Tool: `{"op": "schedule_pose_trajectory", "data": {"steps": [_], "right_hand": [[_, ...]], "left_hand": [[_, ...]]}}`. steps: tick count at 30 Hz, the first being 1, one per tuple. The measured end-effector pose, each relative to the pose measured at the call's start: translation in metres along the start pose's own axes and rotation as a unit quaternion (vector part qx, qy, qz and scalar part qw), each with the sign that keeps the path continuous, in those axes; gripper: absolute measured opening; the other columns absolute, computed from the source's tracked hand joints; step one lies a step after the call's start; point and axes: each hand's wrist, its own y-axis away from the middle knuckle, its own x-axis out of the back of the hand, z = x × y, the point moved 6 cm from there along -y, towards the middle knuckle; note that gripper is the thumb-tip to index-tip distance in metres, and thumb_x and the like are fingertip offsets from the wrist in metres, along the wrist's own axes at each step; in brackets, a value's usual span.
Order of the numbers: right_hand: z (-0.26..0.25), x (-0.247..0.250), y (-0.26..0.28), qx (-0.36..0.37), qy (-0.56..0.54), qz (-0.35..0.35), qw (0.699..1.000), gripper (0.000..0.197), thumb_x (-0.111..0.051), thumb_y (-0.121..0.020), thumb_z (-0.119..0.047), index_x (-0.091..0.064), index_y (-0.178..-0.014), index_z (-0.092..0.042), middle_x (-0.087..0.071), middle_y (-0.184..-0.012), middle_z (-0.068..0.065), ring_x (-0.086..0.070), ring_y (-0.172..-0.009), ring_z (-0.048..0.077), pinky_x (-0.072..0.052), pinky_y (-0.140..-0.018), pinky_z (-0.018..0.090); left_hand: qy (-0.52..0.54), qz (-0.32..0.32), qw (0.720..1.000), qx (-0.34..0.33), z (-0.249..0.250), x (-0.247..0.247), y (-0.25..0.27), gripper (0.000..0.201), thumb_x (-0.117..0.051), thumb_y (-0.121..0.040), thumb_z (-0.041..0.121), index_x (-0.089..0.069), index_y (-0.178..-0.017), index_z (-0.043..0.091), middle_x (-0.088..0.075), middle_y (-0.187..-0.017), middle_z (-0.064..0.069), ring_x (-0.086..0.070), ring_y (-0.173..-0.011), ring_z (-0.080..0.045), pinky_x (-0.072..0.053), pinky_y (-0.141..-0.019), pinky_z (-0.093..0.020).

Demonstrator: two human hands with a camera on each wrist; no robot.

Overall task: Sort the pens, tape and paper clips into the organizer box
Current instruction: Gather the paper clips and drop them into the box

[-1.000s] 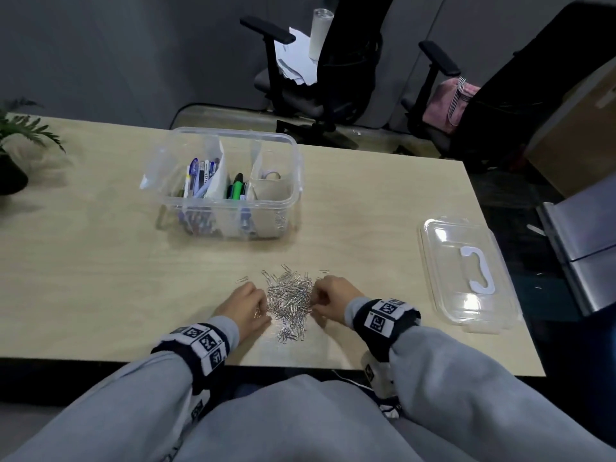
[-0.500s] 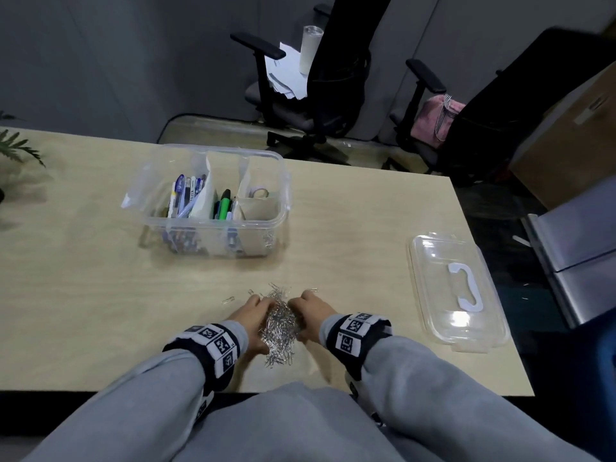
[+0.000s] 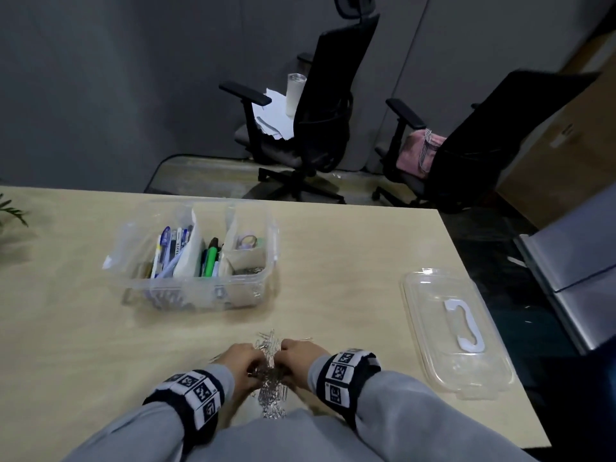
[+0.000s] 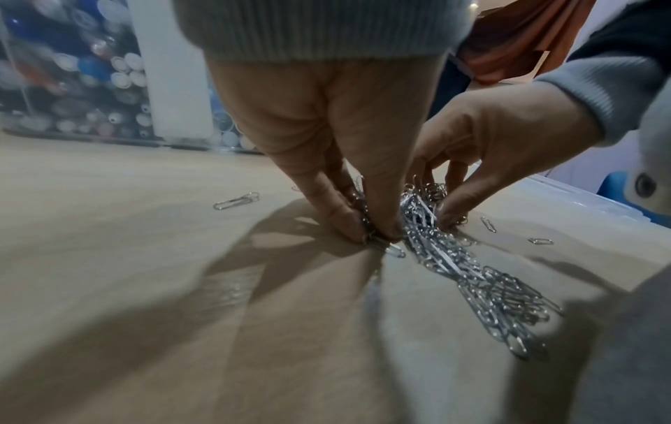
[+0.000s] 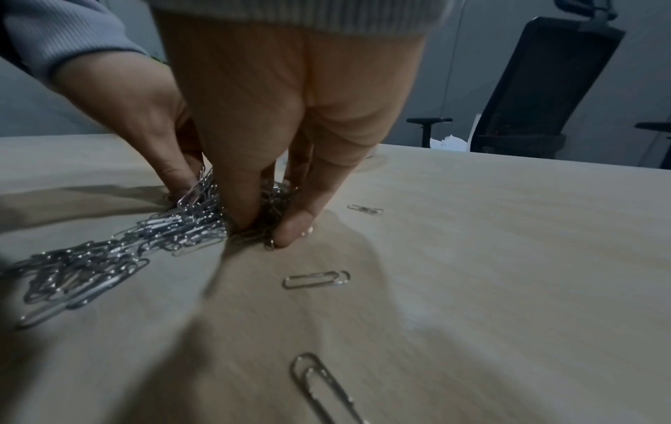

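Observation:
A heap of silver paper clips (image 3: 271, 386) lies on the table near its front edge, squeezed into a narrow ridge. My left hand (image 3: 253, 366) and right hand (image 3: 283, 361) press in from both sides, fingers curled into the heap. In the left wrist view my left hand (image 4: 374, 235) pinches clips between thumb and finger, with the heap (image 4: 472, 278) trailing toward me. The right wrist view has my right hand (image 5: 268, 229) dug into the paper clips (image 5: 109, 258). The clear organizer box (image 3: 270, 261) stands farther back, holding pens (image 3: 173, 251), a green marker (image 3: 210, 260) and tape (image 3: 246, 242).
A few stray clips (image 5: 316, 279) lie around the heap, one at the left (image 4: 236, 200). The clear lid (image 3: 456, 331) lies at the right of the table. Two office chairs (image 3: 316, 128) stand beyond the far edge. A plant leaf (image 3: 13, 211) shows at far left.
Both hands have slid toward each other, pushing the spread clips into a tight narrow ridge between them. The head view has tilted up.

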Motion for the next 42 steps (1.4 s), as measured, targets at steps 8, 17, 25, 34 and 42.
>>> {"op": "schedule_pose_trajectory", "data": {"steps": [8, 17, 25, 34, 42], "right_hand": [[0.017, 0.004, 0.003, -0.052, -0.065, -0.010, 0.996, 0.024, -0.064, -0.089, -0.022, -0.070, -0.110, -0.013, -0.069, -0.105, 0.010, -0.062, -0.101, 0.028, -0.046, -0.086, 0.028], [0.037, 0.038, 0.030, -0.066, -0.221, 0.047, 0.972, 0.017, -0.078, -0.075, -0.022, -0.077, -0.091, -0.016, -0.065, -0.061, -0.011, -0.058, -0.052, -0.004, -0.054, -0.067, 0.019], [0.041, 0.079, 0.044, -0.058, -0.305, 0.113, 0.944, 0.018, -0.076, -0.077, -0.010, -0.076, -0.095, -0.007, -0.074, -0.082, 0.010, -0.059, -0.049, -0.003, -0.056, -0.068, 0.017], [0.043, 0.087, 0.055, -0.082, -0.353, 0.149, 0.920, 0.013, -0.076, -0.076, -0.007, -0.077, -0.089, -0.008, -0.068, -0.059, -0.008, -0.063, -0.049, -0.001, -0.056, -0.067, 0.018], [0.035, 0.138, 0.056, -0.066, -0.435, 0.256, 0.861, 0.017, -0.078, -0.074, -0.003, -0.075, -0.091, -0.001, -0.073, -0.073, 0.010, -0.071, -0.067, 0.023, -0.060, -0.074, 0.033]], "left_hand": [[0.074, 0.017, 0.997, 0.021, -0.007, 0.006, 0.004, 0.023, -0.073, -0.078, 0.023, -0.069, -0.101, 0.022, -0.054, -0.082, 0.014, -0.053, -0.086, -0.006, -0.039, -0.079, -0.011], [0.169, 0.065, 0.983, 0.024, -0.015, 0.039, 0.023, 0.024, -0.076, -0.076, 0.018, -0.065, -0.074, 0.039, -0.061, -0.075, 0.020, -0.062, -0.074, -0.001, -0.046, -0.073, -0.005], [0.278, 0.190, 0.942, -0.003, -0.004, 0.125, 0.045, 0.026, -0.077, -0.073, 0.010, -0.070, -0.076, 0.035, -0.071, -0.074, 0.011, -0.067, -0.067, -0.003, -0.053, -0.072, -0.016], [0.171, 0.263, 0.950, -0.001, -0.006, 0.204, 0.011, 0.016, -0.074, -0.076, 0.008, -0.069, -0.082, 0.022, -0.068, -0.082, 0.003, -0.064, -0.076, -0.013, -0.050, -0.080, -0.017], [0.210, 0.238, 0.946, 0.058, -0.026, 0.193, -0.009, 0.023, -0.081, -0.069, 0.010, -0.067, -0.079, 0.025, -0.065, -0.079, 0.006, -0.057, -0.071, -0.007, -0.047, -0.073, -0.015]]}}
